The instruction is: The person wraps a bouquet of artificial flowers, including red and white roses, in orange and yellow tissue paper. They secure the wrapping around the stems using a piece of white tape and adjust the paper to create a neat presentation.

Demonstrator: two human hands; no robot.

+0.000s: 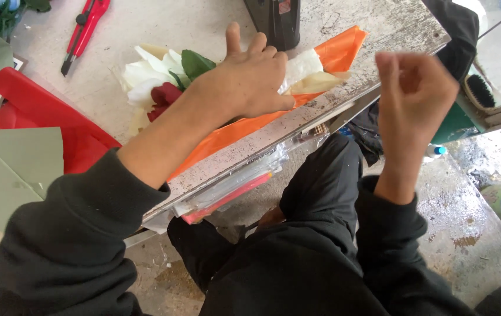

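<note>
My left hand (pixel 250 79) lies flat on a small bouquet, pressing its wrapped stems onto the worn white table (pixel 145 35). The bouquet has white flowers (pixel 145 76), a dark red rose (pixel 165 96) and green leaves (pixel 195 63), rolled in cream paper (pixel 309 73) over an orange sheet (pixel 338 52). My right hand (pixel 414 88) is raised off the table's near edge, to the right of the bouquet, fingers curled loosely; I see nothing in it.
A red utility knife (pixel 83 32) lies at the table's back left. A dark container (pixel 274 20) stands behind the bouquet. Red sheets (pixel 45 114) and grey-green sheets (pixel 10 169) lie at left. Packets (pixel 233 190) sit under the table edge. A brush (pixel 481 90) is at right.
</note>
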